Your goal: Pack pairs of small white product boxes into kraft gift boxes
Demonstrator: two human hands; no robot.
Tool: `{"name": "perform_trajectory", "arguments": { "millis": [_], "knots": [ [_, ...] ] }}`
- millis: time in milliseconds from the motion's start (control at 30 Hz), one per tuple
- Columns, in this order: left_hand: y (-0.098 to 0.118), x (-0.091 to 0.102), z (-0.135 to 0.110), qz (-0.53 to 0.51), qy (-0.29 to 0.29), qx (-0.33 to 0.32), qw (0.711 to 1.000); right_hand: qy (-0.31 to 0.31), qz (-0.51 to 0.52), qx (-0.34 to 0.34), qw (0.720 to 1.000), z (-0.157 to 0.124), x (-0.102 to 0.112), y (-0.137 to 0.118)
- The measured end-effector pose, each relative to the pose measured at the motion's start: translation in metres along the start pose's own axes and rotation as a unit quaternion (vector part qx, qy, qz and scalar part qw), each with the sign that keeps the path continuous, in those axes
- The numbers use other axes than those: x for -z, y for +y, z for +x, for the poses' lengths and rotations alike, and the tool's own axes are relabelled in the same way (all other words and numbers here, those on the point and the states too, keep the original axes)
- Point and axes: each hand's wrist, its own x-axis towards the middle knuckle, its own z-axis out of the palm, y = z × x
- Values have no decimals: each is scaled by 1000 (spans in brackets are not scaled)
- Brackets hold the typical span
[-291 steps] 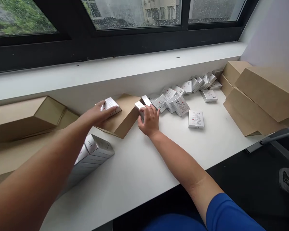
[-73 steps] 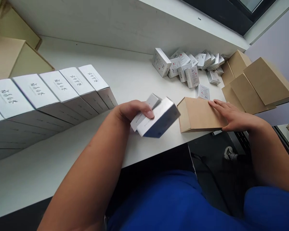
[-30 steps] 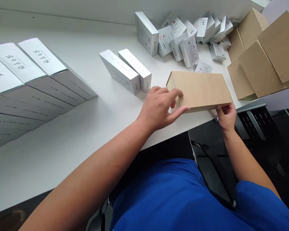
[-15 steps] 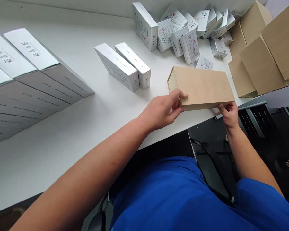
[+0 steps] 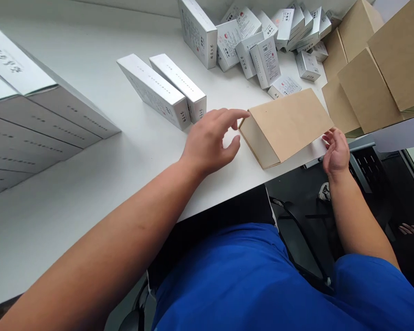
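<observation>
A brown kraft box (image 5: 290, 124) lies at the front edge of the white table (image 5: 100, 170), tilted up with its near left end raised. My left hand (image 5: 210, 142) is beside that end, fingers spread, the index fingertip touching the box's top corner. My right hand (image 5: 336, 149) holds the box's right end from below at the table edge, fingers curled on it. Two long white boxes (image 5: 162, 89) lie side by side just left of my left hand.
A row of large white boxes (image 5: 31, 115) leans at the left. A heap of several small white boxes (image 5: 258, 41) lies at the back. Stacked brown kraft boxes (image 5: 372, 69) stand at the right. Dark floor and a chair base lie beyond the table edge.
The kraft box has been tipped up and turned, so its left end face now shows. My left hand has let go of that end and opened. The view shifted slightly left.
</observation>
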Motion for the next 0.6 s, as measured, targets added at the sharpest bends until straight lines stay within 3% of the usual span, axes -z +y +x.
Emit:
{"name": "perform_trajectory", "arguments": {
  "millis": [167, 267, 367, 500, 600],
  "knots": [
    [-14, -8, 4, 87, -138, 16, 986, -86, 27, 20, 996, 2, -27, -19],
    [-7, -9, 7, 115, -198, 27, 973, -136, 105, 32, 985, 6, -45, -26],
    [9, -9, 8, 145, -240, -19, 960, -171, 140, -18, 975, 6, -55, -34],
    [25, -17, 4, 158, -262, -103, 947, -209, 116, -56, 969, 1, -56, -43],
    [25, -25, -1, 169, -229, -126, 950, -218, 84, -49, 971, -1, -53, -44]
  ]
}}
